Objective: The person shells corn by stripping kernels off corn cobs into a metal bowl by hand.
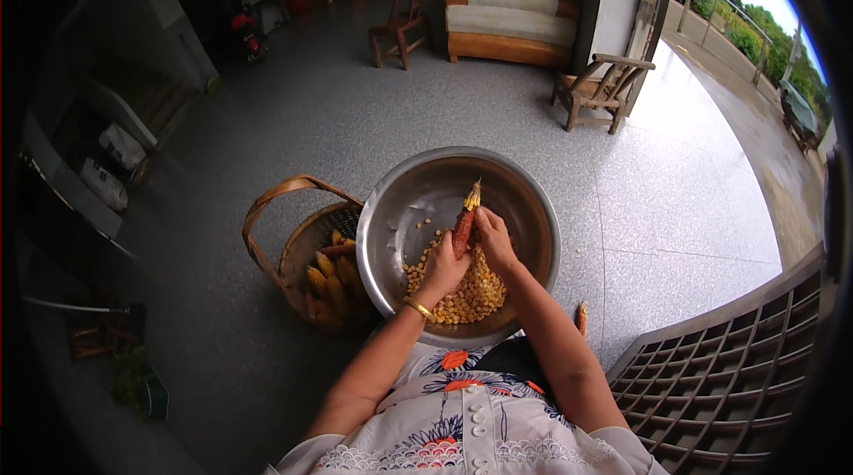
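A corn cob (463, 231), mostly bare and reddish with some yellow kernels left at its upper tip, is held tilted over a large steel basin (380, 248). My left hand (444, 267) is wrapped round the cob's lower end. Higher up, my right hand (494, 239) is closed against the cob's side, near the remaining kernels. Loose yellow corn kernels (466, 299) lie heaped in the near part of the basin, and a few are scattered on its left side.
Left of the basin stands a woven basket (293, 248) with a tall handle, holding several ears of corn (333, 284). Another cob (582, 318) lies on the floor at the right. A lattice panel (729, 368) fills the lower right. Two wooden chairs (604, 93) (405, 26) stand farther off.
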`<control>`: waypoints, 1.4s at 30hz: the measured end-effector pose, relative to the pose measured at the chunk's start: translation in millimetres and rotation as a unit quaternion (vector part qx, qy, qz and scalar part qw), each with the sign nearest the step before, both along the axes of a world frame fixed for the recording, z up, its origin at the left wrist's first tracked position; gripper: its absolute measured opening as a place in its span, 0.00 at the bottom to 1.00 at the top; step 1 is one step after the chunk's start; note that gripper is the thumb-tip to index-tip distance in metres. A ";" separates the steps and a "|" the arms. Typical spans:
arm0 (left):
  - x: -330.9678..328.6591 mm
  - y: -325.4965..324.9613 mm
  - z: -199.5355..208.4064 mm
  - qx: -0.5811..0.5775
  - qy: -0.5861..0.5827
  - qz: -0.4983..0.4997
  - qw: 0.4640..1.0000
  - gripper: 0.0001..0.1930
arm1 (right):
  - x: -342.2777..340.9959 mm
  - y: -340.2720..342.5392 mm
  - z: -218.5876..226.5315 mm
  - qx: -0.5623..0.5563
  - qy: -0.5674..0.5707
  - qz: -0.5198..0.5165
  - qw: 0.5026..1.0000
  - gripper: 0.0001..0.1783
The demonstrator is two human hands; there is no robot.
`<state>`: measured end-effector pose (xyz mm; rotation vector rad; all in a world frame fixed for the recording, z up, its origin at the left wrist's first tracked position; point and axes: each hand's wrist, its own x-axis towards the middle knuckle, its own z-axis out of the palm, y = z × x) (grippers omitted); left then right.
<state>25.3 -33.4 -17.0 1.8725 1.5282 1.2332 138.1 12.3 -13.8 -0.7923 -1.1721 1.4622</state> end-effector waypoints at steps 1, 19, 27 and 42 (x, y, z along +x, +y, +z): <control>-0.1 -0.4 1.8 0.000 0.000 0.000 1.000 0.15 | -1.4 0.3 -0.5 -0.010 0.016 -0.014 1.000 0.20; 1.7 -3.2 8.6 -0.023 0.014 0.000 1.000 0.16 | 2.7 -3.7 8.0 0.046 -0.103 -0.072 0.991 0.21; -2.4 1.6 0.8 -0.068 -0.080 -0.028 0.994 0.16 | -1.2 1.1 -4.6 0.112 -0.188 -0.120 0.968 0.20; -1.7 -7.2 24.4 -0.277 -0.342 -0.200 0.875 0.16 | 5.3 -1.4 5.6 0.057 -0.116 -0.099 0.987 0.23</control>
